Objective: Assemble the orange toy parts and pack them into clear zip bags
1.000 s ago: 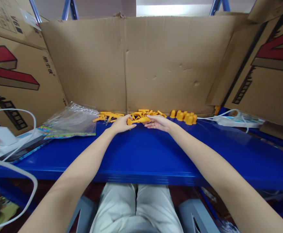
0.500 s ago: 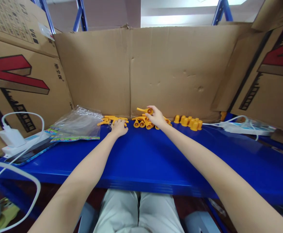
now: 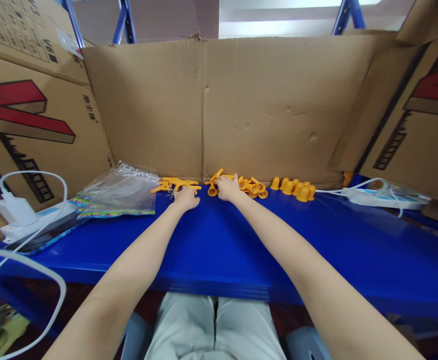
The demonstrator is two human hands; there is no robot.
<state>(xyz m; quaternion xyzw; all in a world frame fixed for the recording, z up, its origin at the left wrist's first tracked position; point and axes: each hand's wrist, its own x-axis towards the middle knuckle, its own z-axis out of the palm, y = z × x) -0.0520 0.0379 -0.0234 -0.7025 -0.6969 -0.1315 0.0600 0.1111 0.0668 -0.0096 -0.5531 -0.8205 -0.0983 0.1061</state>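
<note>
At the back of the blue table, my left hand [image 3: 186,198] rests at the front of a pile of orange sticks with small metal rings [image 3: 170,184]. Its fingertips are partly hidden among them, so a grip cannot be made out. My right hand [image 3: 228,188] reaches into the left part of a pile of orange funnel-shaped pieces [image 3: 254,188]. An orange piece [image 3: 216,175] sticks up at its fingers, which are bent around it. Several orange caps [image 3: 297,188] stand in a group to the right of that pile.
Clear plastic bags [image 3: 123,192] lie left of the sticks. Farther left are a phone [image 3: 46,237], a white charger [image 3: 18,209] and a looping cable. A white power strip [image 3: 386,198] is at the right. Cardboard walls [image 3: 279,105] enclose the blue table [image 3: 211,250].
My right hand has moved left and down into the funnel pile, and the raised orange piece is now lower, among the others. My left hand has hardly moved.
</note>
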